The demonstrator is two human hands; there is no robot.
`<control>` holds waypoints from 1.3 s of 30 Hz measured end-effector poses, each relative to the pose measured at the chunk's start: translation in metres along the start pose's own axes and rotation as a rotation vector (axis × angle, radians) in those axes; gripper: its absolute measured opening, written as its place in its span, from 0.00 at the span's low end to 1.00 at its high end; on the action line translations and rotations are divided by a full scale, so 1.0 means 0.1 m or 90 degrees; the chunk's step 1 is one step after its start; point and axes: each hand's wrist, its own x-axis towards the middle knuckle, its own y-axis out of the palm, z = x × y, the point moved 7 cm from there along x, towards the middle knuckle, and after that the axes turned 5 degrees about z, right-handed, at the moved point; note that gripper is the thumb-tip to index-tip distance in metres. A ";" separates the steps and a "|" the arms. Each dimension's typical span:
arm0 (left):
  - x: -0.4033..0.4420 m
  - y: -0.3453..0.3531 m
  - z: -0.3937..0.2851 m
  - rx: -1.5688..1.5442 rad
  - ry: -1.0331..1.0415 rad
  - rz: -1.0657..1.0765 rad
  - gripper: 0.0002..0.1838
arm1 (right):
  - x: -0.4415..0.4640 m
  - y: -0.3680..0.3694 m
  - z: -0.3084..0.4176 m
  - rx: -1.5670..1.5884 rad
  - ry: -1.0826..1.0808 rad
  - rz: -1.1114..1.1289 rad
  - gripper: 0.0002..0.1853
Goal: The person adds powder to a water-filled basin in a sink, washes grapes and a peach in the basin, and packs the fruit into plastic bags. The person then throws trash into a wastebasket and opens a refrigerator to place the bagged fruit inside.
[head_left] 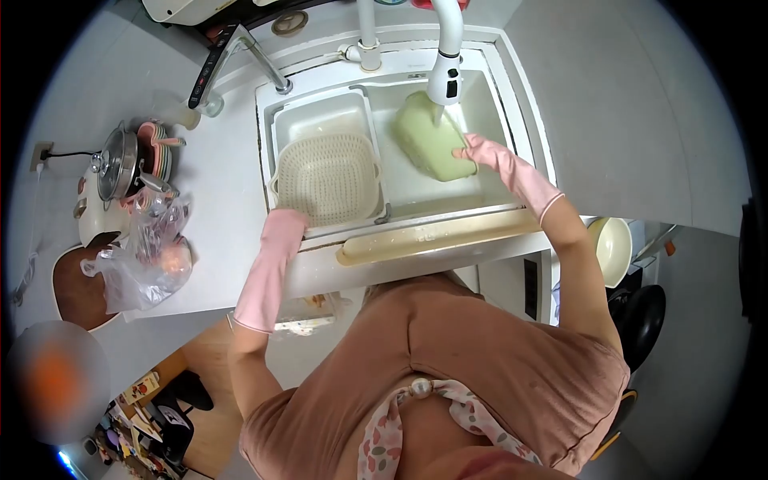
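My right hand (480, 152), in a pink rubber glove, grips the rim of a pale green plastic basin (432, 140). The basin is tilted in the right bowl of the sink (496, 116), under the white faucet (445, 80), and water runs onto it. My left hand (288, 222), gloved in pink too, rests at the sink's front edge beside a cream colander basket (328, 178). Its fingers do not show clearly. That basket sits in the left bowl, over a white drainer tray (324, 112).
A long cream splash guard (440, 236) lines the sink's front edge. On the left counter stand a glass-lidded pot (118, 164), pink-edged stacked dishes (158, 150) and a clear plastic bag (148, 268). A second tap (268, 68) rises behind the left bowl. At right is a cream bowl (612, 252).
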 end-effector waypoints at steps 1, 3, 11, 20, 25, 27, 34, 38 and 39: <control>0.05 0.10 0.09 -0.069 -0.016 0.032 0.14 | -0.08 0.07 0.14 0.263 0.048 0.023 0.21; 0.12 0.13 0.16 -0.148 -0.014 0.044 0.18 | -0.18 0.08 0.34 0.369 -0.046 0.048 0.23; 0.29 -0.62 -0.62 -0.757 0.026 -0.041 0.37 | -0.71 0.51 0.89 0.141 0.190 0.053 0.20; 0.81 -0.67 -1.52 -1.043 -0.019 0.269 0.45 | -0.78 0.77 0.43 -0.078 0.002 0.037 0.09; 1.00 -0.61 -1.64 -1.116 0.046 0.322 0.39 | -0.85 0.83 0.59 -0.233 0.040 0.135 0.13; 1.11 -0.52 -1.58 -1.090 0.049 0.306 0.31 | -0.91 0.90 0.35 0.331 0.223 0.185 0.19; 1.10 -0.61 -1.84 -1.109 -0.022 0.154 0.25 | 0.08 0.24 0.59 -0.555 0.227 -0.122 0.31; 1.38 -0.48 -1.61 -1.152 -0.074 0.000 0.26 | 0.21 0.65 0.63 -0.344 0.013 0.079 0.23; 1.41 -0.48 -1.53 -1.148 -0.063 -0.009 0.28 | 0.08 0.71 0.44 -0.303 -0.051 0.117 0.21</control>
